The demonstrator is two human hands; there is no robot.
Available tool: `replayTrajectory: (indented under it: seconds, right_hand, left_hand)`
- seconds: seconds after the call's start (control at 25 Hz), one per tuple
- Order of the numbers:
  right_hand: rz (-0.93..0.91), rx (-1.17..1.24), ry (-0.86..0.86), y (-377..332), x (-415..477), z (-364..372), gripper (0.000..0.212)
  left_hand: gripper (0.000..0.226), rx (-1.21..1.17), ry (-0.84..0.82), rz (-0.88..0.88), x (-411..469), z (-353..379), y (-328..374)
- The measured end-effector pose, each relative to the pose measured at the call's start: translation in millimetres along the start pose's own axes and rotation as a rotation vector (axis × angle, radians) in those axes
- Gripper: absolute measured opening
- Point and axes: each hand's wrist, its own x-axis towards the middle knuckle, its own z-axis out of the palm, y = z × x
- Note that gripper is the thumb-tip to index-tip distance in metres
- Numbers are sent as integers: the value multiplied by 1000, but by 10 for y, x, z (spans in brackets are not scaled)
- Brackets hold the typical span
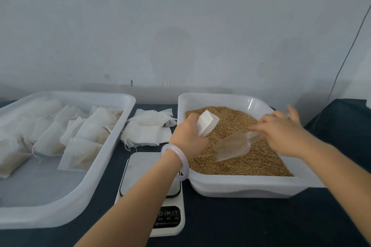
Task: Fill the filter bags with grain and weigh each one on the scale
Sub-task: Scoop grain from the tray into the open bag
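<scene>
Your left grip (188,136) is closing around an empty filter bag (207,123), pinching it near one side so the mouth is gaping open and tilting toward centre frame. You are holding it directly over the grain (251,164), inside the grain tray (241,184) at right of frame; judged reason: any spill is falling back into stock rather than onto the counter (261,222). Your right grip (281,134) is wrapping over the handle of the clear scoop (232,148), the handle itself mostly hidden under the fingers. The scoop blade is lying low on the grain surface, pointing toward the bag, so the travel from scoop to bag mouth is looking short. Whether the blade is carrying grain cannot be told through the clear plastic. The scale (140,170) is sitting at lower centre between the two trays, its platform partly under your left forearm and carrying no bag; judged placement: within reach of either arm once the bag is filled. Empty bags (148,130) are lying in a loose pile just behind the scale. Filled bags (86,132) are lying in the left tray (60,216). Step in hand, as judged: loading the scoop, pour not yet begun.
</scene>
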Motion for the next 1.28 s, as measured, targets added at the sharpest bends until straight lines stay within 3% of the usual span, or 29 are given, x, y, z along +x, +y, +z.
replayTrajectory:
  seconds: [0.32, 0.64, 0.8, 0.92, 1.04, 1.28]
  right_hand:
    - [142, 294, -73, 258, -78, 92, 37]
    - [158, 270, -76, 487, -156, -202, 33]
    - [161, 623, -31, 508, -224, -398, 36]
    - [106, 722, 46, 508, -234, -603, 39]
    - [36, 661, 89, 465, -197, -813, 39]
    - [-71, 185, 349, 294, -99, -1036, 35]
  left_hand:
    - [30, 18, -2, 9, 24, 19, -32]
    - [27, 78, -6, 7, 28, 31, -40]
    - [31, 80, -11, 7, 20, 29, -28]
    - [29, 89, -10, 8, 25, 30, -25]
    - [29, 97, -14, -1, 23, 27, -20]
    - [33, 69, -23, -8, -4, 5, 7]
